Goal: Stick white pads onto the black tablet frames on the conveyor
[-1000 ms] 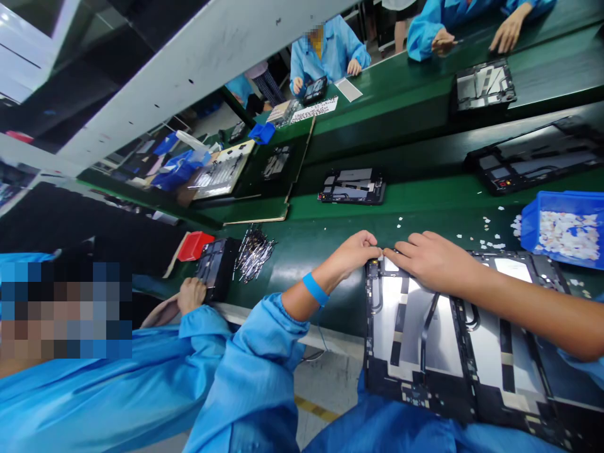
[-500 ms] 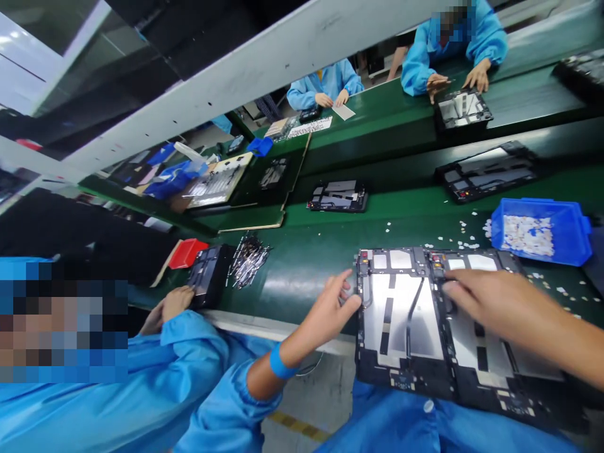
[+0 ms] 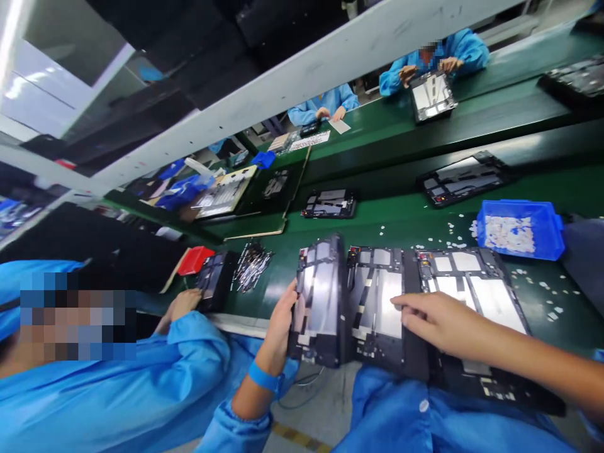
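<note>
My left hand grips the left edge of an opened tablet, which is tilted up with its silvery inside showing. Right beside it lies a second opened tablet with a black frame and metal plates. Over that one reaches my right hand, index finger stretched out at its right side and thumb apart; nothing shows between them. A third opened tablet lies to the right, partly covered by my right hand and forearm.
A blue bin of small white pieces stands at right, with loose white scraps around it. Further tablets lie on the green bench. Left are a pile of thin strips, a red tray and a co-worker's hands.
My left hand has taken hold of a tablet, now tilted at the left. Another tablet shows between it and the right one. My right hand has shifted left. The view has turned slightly.
</note>
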The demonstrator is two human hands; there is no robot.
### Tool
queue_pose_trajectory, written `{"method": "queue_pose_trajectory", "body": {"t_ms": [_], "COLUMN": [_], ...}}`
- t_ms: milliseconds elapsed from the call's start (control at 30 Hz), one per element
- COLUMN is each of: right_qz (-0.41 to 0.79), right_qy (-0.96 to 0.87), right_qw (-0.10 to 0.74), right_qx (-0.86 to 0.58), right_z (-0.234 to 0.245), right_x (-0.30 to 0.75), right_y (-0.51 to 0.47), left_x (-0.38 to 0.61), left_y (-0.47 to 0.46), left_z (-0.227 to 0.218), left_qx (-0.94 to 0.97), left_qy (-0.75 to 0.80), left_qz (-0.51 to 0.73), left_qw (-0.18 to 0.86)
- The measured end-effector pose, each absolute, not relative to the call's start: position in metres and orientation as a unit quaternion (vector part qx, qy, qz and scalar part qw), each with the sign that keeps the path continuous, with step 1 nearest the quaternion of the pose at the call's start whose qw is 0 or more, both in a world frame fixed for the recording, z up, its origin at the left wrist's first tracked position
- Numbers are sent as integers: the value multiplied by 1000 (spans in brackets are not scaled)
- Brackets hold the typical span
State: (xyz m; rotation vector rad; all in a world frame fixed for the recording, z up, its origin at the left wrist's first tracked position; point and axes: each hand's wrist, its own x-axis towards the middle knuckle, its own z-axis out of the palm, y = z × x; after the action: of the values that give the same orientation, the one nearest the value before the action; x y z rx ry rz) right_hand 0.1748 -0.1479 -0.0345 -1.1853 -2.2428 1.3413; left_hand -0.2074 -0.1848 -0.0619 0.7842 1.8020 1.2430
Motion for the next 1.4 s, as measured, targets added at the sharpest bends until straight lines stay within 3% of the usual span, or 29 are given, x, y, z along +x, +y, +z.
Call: {"method": "queue_pose_trajectory", "body": {"t_ms": [133,233,333,467,600,700,800,933,1167,1400], "right_qz": [407,349,288,199,156,166,194,253,478,457], "right_qy": [-792,-810,-830,-868,-883,-877,-863,-848,-749,-723], "right_qw": [115,117,116,92,69,66,80,127,187,235], "right_qx": [-440,-457,-463,-445,-438,-445,-459,-449,-418,-462], "right_z": [-49,-53,-53,-53,-60,-66,-68,-65,-66,-72], "right_x": [181,177,161,123,94,94,102,96,63,63], "right_y": [-133,-117,-91,-48,-21,-18,-22,-20,-13,-22], "left_x": [-271,-306,-310,-253,-161,-123,-121,-133,-123,-106], "left_y": [-184,-177,-164,-138,-98,-70,-62,-69,-70,-91], "left_z": [-69,-69,-63,-51,-53,-63,-74,-83,-89,-79], "left_qx": [252,280,408,595,802,827,819,777,692,541], "left_qy": [737,766,812,761,574,546,549,554,540,634], "left_qz": [492,428,315,235,137,104,130,263,425,425], "left_qw": [388,389,275,102,90,80,105,141,221,354]}}
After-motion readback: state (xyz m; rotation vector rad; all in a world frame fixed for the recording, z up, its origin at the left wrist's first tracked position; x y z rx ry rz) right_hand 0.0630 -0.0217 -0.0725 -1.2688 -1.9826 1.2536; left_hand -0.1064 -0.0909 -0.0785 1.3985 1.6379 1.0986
